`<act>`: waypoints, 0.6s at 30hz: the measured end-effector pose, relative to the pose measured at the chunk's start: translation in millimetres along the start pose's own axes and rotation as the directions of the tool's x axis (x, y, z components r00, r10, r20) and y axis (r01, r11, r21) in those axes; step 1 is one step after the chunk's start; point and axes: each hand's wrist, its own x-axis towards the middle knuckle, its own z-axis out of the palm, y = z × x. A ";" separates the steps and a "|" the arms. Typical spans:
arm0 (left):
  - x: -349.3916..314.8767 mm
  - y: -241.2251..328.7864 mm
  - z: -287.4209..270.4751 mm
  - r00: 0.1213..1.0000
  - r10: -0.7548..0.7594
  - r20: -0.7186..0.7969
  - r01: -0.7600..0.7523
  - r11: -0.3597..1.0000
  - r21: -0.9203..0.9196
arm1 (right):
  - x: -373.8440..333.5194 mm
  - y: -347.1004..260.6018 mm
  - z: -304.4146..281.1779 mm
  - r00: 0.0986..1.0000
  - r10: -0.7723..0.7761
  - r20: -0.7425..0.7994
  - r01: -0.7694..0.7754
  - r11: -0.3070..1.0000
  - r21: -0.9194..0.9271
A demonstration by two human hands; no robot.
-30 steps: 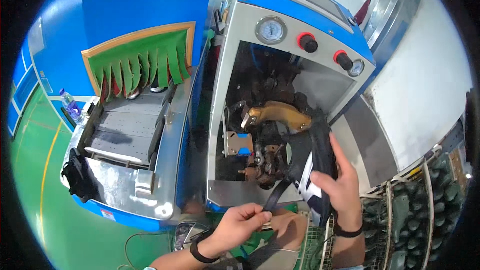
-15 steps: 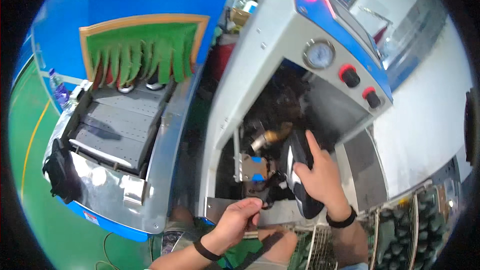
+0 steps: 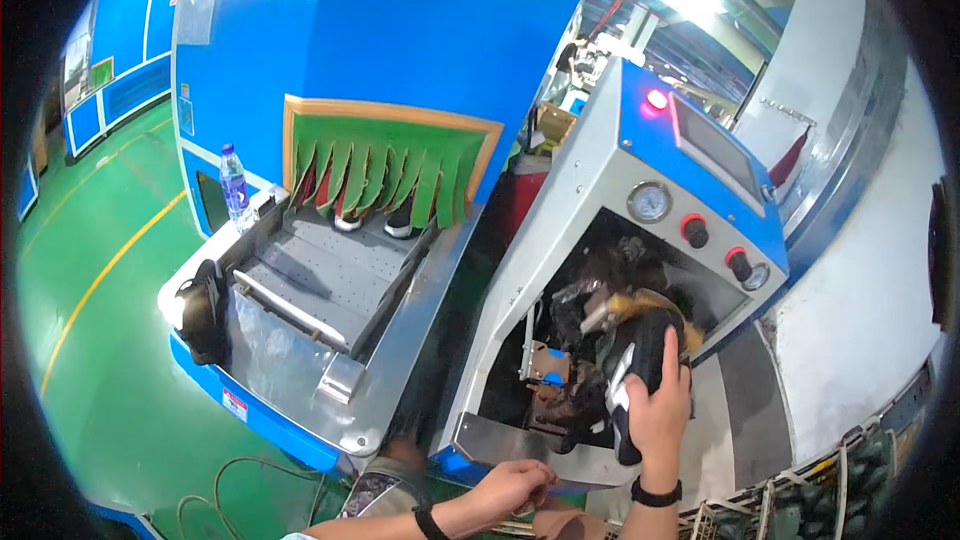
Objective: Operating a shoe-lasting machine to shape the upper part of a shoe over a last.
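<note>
As the right hand [image 3: 661,408] held a black-and-white shoe [image 3: 645,352] at four o'clock — against the machine's [image 3: 560,250] mouth — the left hand [image 3: 517,489], at six, no longer visibly pinched a black strap, leaving the shoe apparently steadied one-handed. Whether those curled left fingers held anything couldn't be told; a golden-brown fitting [image 3: 636,304] blurred, partly hidden.

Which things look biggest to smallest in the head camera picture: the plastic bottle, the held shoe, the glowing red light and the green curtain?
1. green curtain
2. held shoe
3. plastic bottle
4. glowing red light

That's only how big they look here.
</note>
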 end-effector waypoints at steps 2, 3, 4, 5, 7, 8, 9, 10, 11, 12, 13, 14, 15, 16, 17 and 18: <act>-10.2 7.7 -6.6 0.999 -0.027 0.033 0.025 0.997 0.067 | -29.4 -6.6 -0.7 0.993 0.075 -0.089 -0.069 0.995 0.071; -15.2 10.3 -8.7 0.995 -0.076 0.064 0.068 0.990 0.124 | -51.3 -0.3 5.9 0.988 0.038 -0.148 -0.030 0.998 0.057; -23.8 15.5 -5.8 0.995 -0.082 0.060 0.075 0.990 0.120 | -77.5 0.6 2.2 0.989 -0.011 -0.148 0.024 0.996 0.091; -34.2 25.9 -1.1 0.994 -0.029 0.109 0.008 0.982 0.187 | -106.0 3.2 1.0 0.985 0.012 -0.171 0.007 0.993 0.114; -45.2 27.4 2.5 0.965 0.056 0.256 -0.106 0.976 0.188 | -150.6 -3.9 -18.8 0.916 -0.283 -0.286 0.224 0.949 -0.220; -48.5 26.1 1.5 0.966 0.025 0.256 -0.076 0.978 0.192 | -158.0 -15.0 -35.6 0.800 -0.514 -0.311 0.402 0.843 -0.358; -50.8 24.5 0.4 0.946 -0.027 0.324 0.026 1.000 0.005 | -169.1 -5.1 -38.1 0.814 -0.550 -0.187 0.523 0.834 -0.176; -52.6 21.7 -0.6 0.913 -0.075 0.400 0.152 0.975 -0.165 | -186.7 10.1 -42.5 0.806 -0.586 -0.079 0.589 0.808 0.020; -40.2 14.7 -24.7 0.818 -0.240 0.523 0.317 0.946 -0.061 | -209.8 21.2 -45.4 0.902 -0.344 0.260 0.317 0.938 0.139; -42.1 11.7 -12.6 0.867 -0.300 0.398 0.352 0.934 -0.064 | -204.9 17.4 -53.5 0.882 -0.324 0.343 0.244 0.935 0.257; -42.3 5.2 -10.9 0.908 -0.305 0.288 0.329 0.944 -0.035 | -191.3 13.3 -66.3 0.863 -0.305 0.403 0.155 0.919 0.362; -44.4 -0.5 -13.5 0.938 -0.297 0.179 0.301 0.954 0.007 | -186.7 45.4 -54.5 0.801 -0.184 0.569 -0.076 0.913 0.401; -47.4 -2.0 -13.5 0.950 -0.297 0.097 0.290 0.954 0.073 | -176.9 37.6 -39.5 0.862 0.055 0.504 -0.468 0.471 0.748; -51.6 -3.4 -15.0 0.960 -0.280 0.016 0.275 0.952 0.136 | -134.5 13.3 -41.3 0.771 0.186 0.609 -0.637 0.196 0.746; -50.6 -12.6 -13.2 0.971 -0.235 0.036 0.216 0.936 0.279 | -112.5 26.3 -10.2 0.806 0.186 0.561 -0.577 0.041 0.816; -49.3 -22.3 -2.7 0.978 -0.188 0.090 0.137 0.904 0.404 | -79.6 26.4 2.9 0.801 0.109 0.589 -0.539 -0.296 0.788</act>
